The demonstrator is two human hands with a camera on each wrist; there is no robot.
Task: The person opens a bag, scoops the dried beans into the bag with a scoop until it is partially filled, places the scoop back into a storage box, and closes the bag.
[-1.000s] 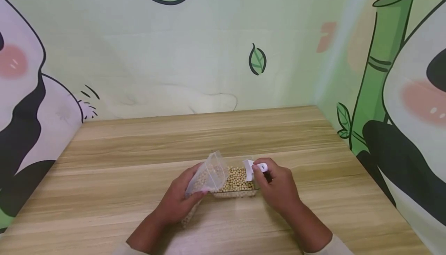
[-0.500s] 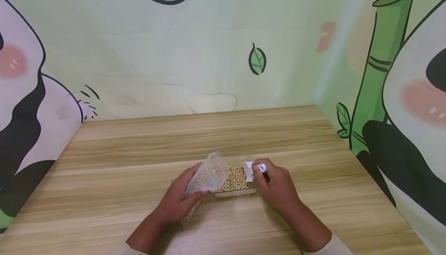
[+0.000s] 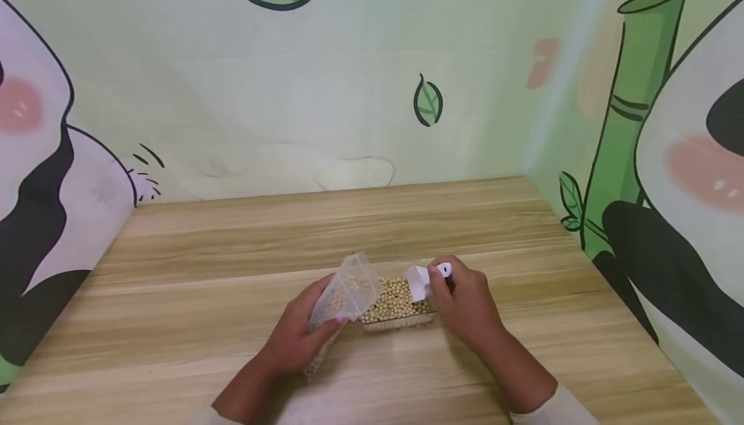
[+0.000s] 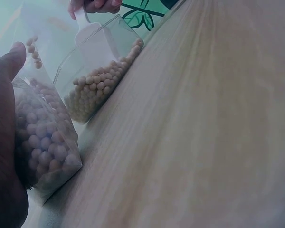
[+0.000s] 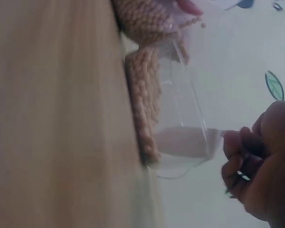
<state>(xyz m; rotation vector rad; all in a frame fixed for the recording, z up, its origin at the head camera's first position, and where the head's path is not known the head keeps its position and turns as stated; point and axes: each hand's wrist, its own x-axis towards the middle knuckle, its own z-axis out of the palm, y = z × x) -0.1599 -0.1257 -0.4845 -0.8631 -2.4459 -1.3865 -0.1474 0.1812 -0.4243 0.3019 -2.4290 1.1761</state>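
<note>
A clear box [image 3: 401, 325] partly filled with soybeans [image 3: 391, 300] stands on the table, in the head view between the two hands. My left hand [image 3: 302, 328] grips a clear plastic bag [image 4: 47, 137] of soybeans, its mouth tilted over the box's left end. In the left wrist view the thumb lies along the bag's side, and a few beans show near its top. My right hand [image 3: 465, 299] holds the handle of a white scoop [image 3: 417, 283] at the box's right end. The scoop's blade [image 5: 185, 141] reaches down inside the box toward the beans.
The wood-grain table [image 3: 232, 238] extends behind and to both sides of the box. A wall cloth [image 3: 325, 89] printed with pandas, leaves and bamboo rises at the table's back and sides.
The right hand and scoop dipped slightly, then rose a little and shifted right. The box has moved slightly right. My left hand and the bag stay nearly in place.
</note>
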